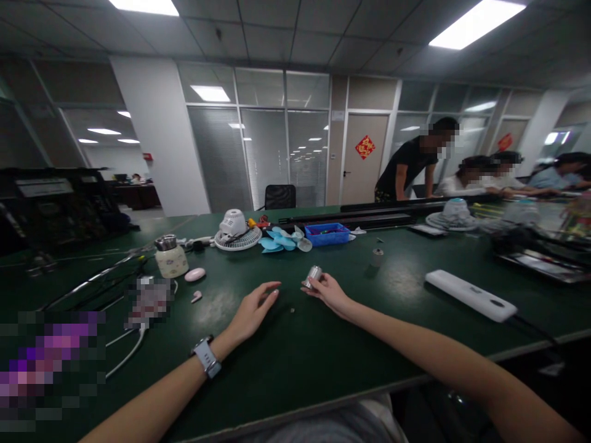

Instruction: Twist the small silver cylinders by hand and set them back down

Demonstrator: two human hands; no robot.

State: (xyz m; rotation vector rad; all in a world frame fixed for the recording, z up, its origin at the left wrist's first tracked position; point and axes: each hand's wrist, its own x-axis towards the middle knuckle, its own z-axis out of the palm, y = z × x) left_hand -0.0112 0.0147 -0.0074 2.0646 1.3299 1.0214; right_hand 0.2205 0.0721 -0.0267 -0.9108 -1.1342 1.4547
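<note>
Your right hand (331,294) pinches a silver cylinder (313,276) in a fingertip grip, just above the green counter (323,357). Your left hand (252,312) rests on the counter near it, its grip wide and holding nothing. A tiny part (292,310) lies between your hands. Farther back are blue fan blades (282,242) and a blue tray (327,234).

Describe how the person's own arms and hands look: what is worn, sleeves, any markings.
Both forearms are bare, with no sleeves in view. The left hand and right hand wear no gloves, and no rings show. On the left wrist sits a wristwatch with a pale grey strap and a rectangular case. No markings are visible.
</note>
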